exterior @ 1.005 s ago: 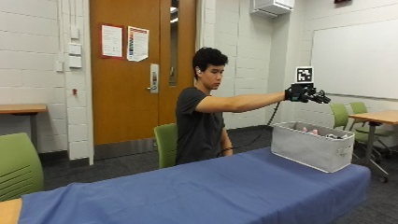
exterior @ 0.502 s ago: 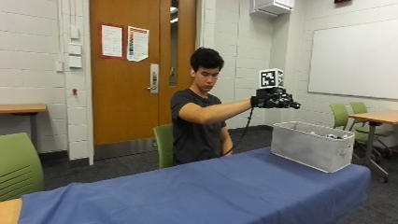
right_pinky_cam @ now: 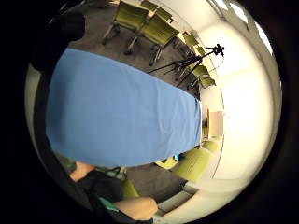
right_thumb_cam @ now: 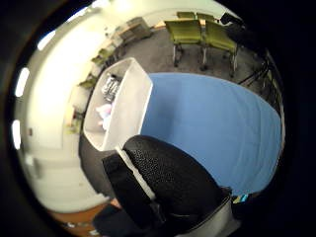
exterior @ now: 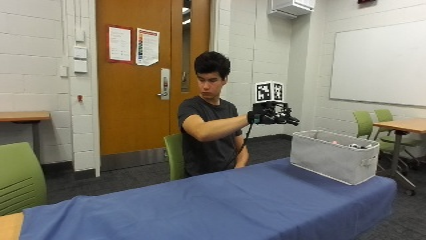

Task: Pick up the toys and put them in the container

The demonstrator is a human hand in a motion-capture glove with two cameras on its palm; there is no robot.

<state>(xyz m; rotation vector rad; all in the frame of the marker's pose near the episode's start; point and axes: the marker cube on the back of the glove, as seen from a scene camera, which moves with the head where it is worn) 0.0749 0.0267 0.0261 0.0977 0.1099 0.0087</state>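
My gloved right hand point(exterior: 269, 116) is raised at chest height over the blue-covered table point(exterior: 226, 202), away from the grey fabric container point(exterior: 329, 159) at the table's right end. Nothing is in the hand, and its fingers look relaxed. The thumb side palm view shows the black gloved thumb point(right_thumb_cam: 170, 177) close up. Beyond it, the container point(right_thumb_cam: 131, 106) holds toys point(right_thumb_cam: 105, 111), a pale one and a dark one. A bit of a toy point(exterior: 356, 146) peeks over the rim in the outside view. In the little finger side palm view I find only bare blue cloth point(right_pinky_cam: 121, 121).
A green chair point(exterior: 174, 155) stands behind the person and another point(exterior: 20, 180) at the near left. More green chairs point(exterior: 373, 122) and a wooden table point(exterior: 403, 125) are at the right. A tripod point(right_pinky_cam: 201, 58) stands across the table.
The gloved hand has drawn back from above the container toward the person and now sits a little lower, left of the container.
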